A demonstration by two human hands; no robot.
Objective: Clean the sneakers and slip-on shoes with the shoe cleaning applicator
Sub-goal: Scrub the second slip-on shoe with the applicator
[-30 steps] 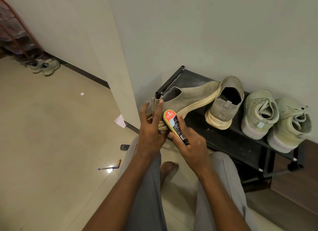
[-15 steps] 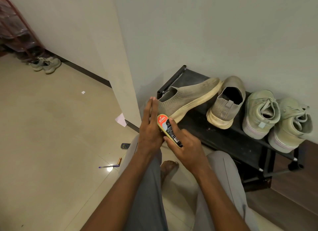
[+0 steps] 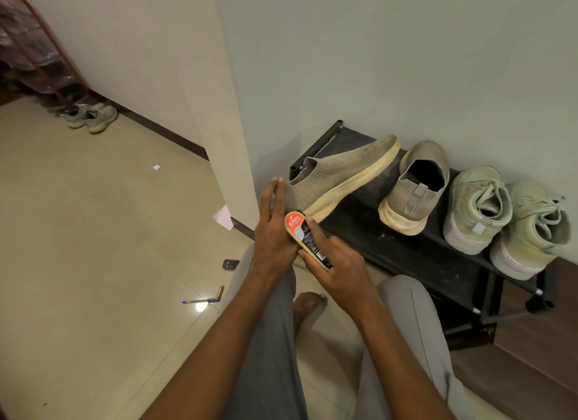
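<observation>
The right hand [image 3: 336,264] is wrapped around the flat oval shoe cleaning applicator with the red and black label [image 3: 305,238], its forefinger laid along the top, and the applicator's far tip is pressed against the heel end of the cream sole of the grey knitted slip-on shoe [image 3: 337,175]. The left hand [image 3: 272,228] is flattened, fingers straight and together, against the heel of that shoe, which is braced by it and not gripped.

Compared with a second ago, the applicator has been drawn down and to the left along the sole toward the heel, and the left hand's fingers, spread then, have been closed and laid flat. A rubbing stroke along the sole edge is judged to be in progress, so cleaning of this first shoe is under way and not finished.

The shoe is tipped on its side at the near left corner of the black metal shoe rack [image 3: 416,257]. To its right on the rack the second grey slip-on shoe [image 3: 416,191] is set upright, and further right the pair of pale green lace-up sneakers [image 3: 506,219] is left untouched. On the tiled floor [image 3: 93,231] to the left a purple pen [image 3: 200,301] and a small dark remote control [image 3: 230,264] are seen.
</observation>
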